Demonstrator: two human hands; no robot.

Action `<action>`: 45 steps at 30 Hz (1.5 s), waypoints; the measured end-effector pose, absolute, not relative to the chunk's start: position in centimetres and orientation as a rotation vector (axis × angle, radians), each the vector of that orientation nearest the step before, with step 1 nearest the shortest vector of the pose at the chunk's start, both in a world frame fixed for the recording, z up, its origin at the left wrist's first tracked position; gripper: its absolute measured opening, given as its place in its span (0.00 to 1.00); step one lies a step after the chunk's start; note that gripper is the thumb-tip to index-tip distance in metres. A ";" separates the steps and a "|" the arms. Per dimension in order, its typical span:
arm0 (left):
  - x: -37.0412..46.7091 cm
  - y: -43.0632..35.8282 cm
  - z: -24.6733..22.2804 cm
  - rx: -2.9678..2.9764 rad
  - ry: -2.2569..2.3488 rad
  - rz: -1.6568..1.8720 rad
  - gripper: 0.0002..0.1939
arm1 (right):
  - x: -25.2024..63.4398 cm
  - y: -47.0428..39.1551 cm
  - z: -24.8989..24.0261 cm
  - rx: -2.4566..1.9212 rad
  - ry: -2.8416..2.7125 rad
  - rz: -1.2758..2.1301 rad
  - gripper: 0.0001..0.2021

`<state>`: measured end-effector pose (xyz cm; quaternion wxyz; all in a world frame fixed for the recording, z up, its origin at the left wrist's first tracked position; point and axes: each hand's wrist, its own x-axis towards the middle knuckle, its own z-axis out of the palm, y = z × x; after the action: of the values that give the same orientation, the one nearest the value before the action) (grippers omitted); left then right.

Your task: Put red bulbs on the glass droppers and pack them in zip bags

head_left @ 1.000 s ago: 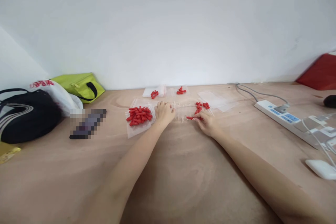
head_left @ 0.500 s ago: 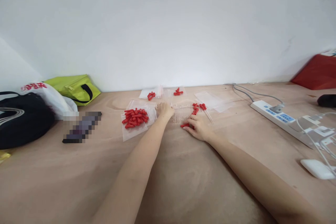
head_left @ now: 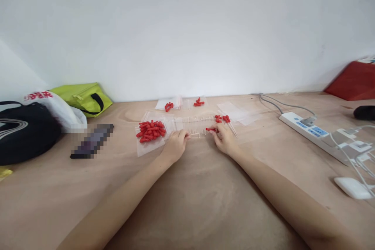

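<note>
My left hand [head_left: 176,144] pinches the end of a thin pale stick [head_left: 194,136] that points to the right. Across a small gap, my right hand [head_left: 224,138] holds a red piece [head_left: 210,129] between thumb and fingers. Behind them lies a row of thin clear sticks [head_left: 199,124]. A heap of red pieces [head_left: 150,131] rests on a clear plastic bag [head_left: 143,150] at the left. More red pieces [head_left: 226,118], some with sticks attached, lie just behind my right hand.
Two small bags with red pieces [head_left: 199,102] lie near the wall. Flat clear bags [head_left: 238,113] are behind at right. A power strip [head_left: 313,129] with cables stands further right. A phone [head_left: 93,140], green bag [head_left: 84,97] and black bag [head_left: 26,134] are left.
My left hand has drawn back toward me from the row and now has a stick in its fingers. My right hand has lifted a red piece and turned it toward the left hand.
</note>
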<state>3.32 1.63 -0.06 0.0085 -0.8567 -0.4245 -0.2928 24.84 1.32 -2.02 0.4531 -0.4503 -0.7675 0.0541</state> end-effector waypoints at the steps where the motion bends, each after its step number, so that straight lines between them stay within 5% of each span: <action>1: 2.4 1.1 -0.6 -2.683 -1.260 -0.932 0.09 | 24.5 1.0 -1.9 -1.099 -1.882 0.141 0.09; 45: 0.9 -0.6 -1.5 -2.719 -0.879 -0.962 0.14 | 21.9 -1.4 -1.8 -0.754 -2.058 0.533 0.07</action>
<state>0.91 -0.56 -1.48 0.0630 -0.9000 -0.2910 -0.3184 21.85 -1.39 -1.78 0.4287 -0.3021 -0.8242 0.2137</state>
